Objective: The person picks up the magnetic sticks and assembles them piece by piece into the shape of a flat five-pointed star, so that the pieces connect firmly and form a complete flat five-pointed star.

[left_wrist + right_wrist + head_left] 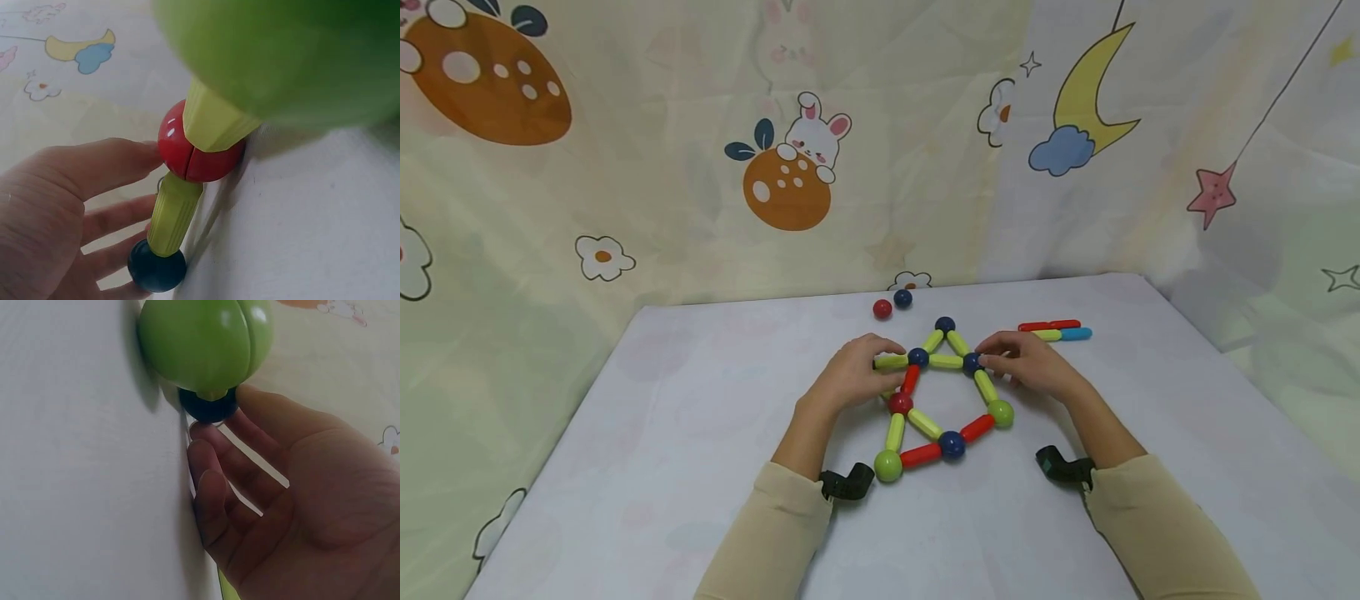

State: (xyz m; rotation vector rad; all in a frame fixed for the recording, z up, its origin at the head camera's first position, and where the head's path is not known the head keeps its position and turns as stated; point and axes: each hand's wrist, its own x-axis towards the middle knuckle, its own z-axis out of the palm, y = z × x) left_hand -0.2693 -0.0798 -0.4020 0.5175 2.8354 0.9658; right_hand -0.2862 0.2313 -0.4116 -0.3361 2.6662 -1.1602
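A flat frame of magnetic building sticks and balls lies on the white table, with yellow-green sticks (946, 362), red sticks (921, 455), blue balls (952, 445), green balls (888, 466) and a red ball (901, 403). My left hand (850, 372) curves round the frame's left corner. In the left wrist view its thumb touches the red ball (175, 140), while its fingers pass behind a dark blue ball (156, 267). At the upper right, my right hand (1032, 362) pinches a blue ball (972, 362) between thumb and fingers. A green ball (203, 344) partly covers that ball in the right wrist view.
Behind the frame lie a loose red ball (882, 309) and a loose blue ball (903, 298). Loose red sticks (1049, 326) and a blue stick (1077, 334) lie beyond my right hand. A patterned cloth (685, 167) hangs along the table's back edge.
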